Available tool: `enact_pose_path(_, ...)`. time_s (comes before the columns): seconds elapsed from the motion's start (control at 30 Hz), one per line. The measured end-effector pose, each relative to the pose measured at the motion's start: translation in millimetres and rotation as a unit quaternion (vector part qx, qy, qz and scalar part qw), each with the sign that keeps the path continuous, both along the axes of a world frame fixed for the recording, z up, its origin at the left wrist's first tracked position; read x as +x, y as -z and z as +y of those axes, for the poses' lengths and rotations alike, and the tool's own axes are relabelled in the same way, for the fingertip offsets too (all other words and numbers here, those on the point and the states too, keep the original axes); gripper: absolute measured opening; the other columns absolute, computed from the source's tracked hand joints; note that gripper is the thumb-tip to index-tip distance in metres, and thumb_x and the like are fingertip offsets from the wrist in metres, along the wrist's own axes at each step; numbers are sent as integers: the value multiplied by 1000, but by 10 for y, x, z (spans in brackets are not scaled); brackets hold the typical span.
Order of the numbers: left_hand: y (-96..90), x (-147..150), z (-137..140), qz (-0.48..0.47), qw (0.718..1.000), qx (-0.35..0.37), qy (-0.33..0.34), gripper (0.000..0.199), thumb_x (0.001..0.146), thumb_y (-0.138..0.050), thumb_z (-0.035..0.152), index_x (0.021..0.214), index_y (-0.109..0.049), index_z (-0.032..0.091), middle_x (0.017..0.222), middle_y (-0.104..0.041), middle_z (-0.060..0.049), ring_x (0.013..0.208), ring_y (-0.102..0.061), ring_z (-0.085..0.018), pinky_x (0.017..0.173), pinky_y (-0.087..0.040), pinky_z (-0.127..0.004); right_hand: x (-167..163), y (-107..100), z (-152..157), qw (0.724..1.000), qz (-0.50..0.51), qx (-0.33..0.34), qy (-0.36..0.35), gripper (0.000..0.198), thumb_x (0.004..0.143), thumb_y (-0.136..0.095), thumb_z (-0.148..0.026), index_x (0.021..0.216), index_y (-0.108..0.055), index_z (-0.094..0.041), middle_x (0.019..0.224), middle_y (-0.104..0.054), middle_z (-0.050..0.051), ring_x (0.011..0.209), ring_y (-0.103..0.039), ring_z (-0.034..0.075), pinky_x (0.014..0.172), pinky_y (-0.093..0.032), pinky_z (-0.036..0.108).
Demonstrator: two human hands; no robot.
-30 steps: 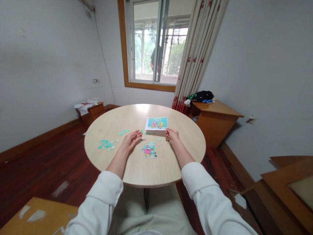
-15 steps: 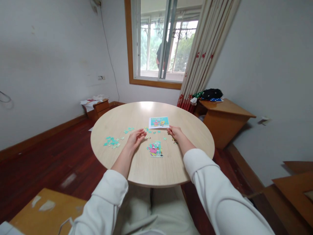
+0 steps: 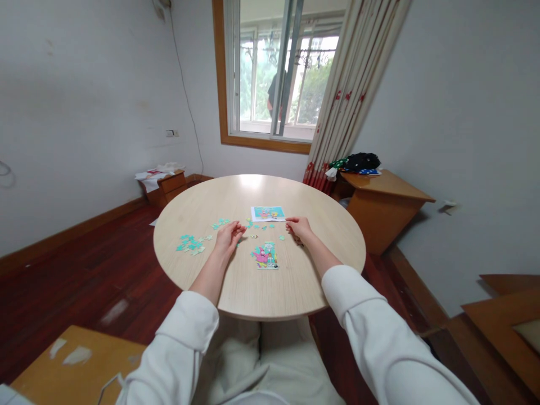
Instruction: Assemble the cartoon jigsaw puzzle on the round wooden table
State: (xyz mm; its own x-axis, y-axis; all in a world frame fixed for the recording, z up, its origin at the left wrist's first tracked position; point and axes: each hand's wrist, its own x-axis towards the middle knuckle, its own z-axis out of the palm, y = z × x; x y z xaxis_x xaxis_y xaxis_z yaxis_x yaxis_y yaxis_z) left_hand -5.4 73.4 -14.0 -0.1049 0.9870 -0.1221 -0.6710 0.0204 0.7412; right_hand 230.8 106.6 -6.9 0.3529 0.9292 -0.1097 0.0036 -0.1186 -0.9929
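On the round table, a partly joined jigsaw puzzle (image 3: 265, 256) with a pink cartoon figure lies in front of me. Behind it is a picture card (image 3: 269, 214) with a white border, showing cartoon figures. My right hand (image 3: 300, 228) is at the card's near right corner, its thumb and fingertips pinched there. To the left of the joined section, my left hand (image 3: 230, 235) hovers over the table with loosely curled fingers and nothing visible in it. Small loose puzzle pieces (image 3: 255, 236) lie between the hands. Some dark pieces show partly under my right hand.
A heap of turquoise puzzle pieces (image 3: 189, 244) lies on the left of the table (image 3: 253, 298), with a smaller group (image 3: 220, 224) behind my left hand. A wooden desk (image 3: 386, 188) bearing cloth stands at right. Beyond the window (image 3: 274, 73) stands a person.
The picture card has tipped down flatter toward the table, with my right hand still at its corner. My left hand has drawn slightly back, its fingers a little more curled.
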Motion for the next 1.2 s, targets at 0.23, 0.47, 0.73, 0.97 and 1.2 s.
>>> enact_pose_path(0.23,-24,58,-22,22,999,4,-31,10,70,-61,10,64,-53,11,53,-56,2,49,-57,-8,62,-52,-24,-192,0,-65,959,-231,143,-85,13,65,-59,-7,68,-68,-16,68,-65,0,66,-56,10,63,-45,19)
enact_pose_path(0.47,-67,26,-48,30,999,-10,-36,14,69,-62,9,62,-50,12,47,-49,5,34,-39,-1,34,-26,-11,-588,-91,-192,889,-369,145,-230,9,66,-62,-10,67,-70,-14,63,-65,1,60,-54,11,62,-40,21)
enact_pose_path(0.73,-120,56,-73,17,999,-3,-32,17,70,-63,10,61,-49,12,47,-48,6,33,-35,1,33,-22,-11,-767,-51,-243,857,-439,99,-250,9,64,-71,-17,57,-66,-15,50,-58,-1,54,-52,10,54,-36,20)
enact_pose_path(0.97,-111,65,-65,19,999,-4,-29,19,69,-66,12,63,-47,13,48,-47,7,33,-36,1,33,-24,-11,-784,-69,-226,867,-425,64,-253,14,63,-73,-13,53,-63,-16,42,-52,-3,50,-51,10,55,-37,20)
enact_pose_path(1.2,-104,66,-67,12,1000,6,-22,18,71,-64,12,63,-48,13,48,-48,6,33,-35,1,33,-24,-11,-783,-62,-231,858,-442,60,-254,9,66,-70,-15,59,-65,-16,53,-61,0,57,-54,11,57,-38,21)
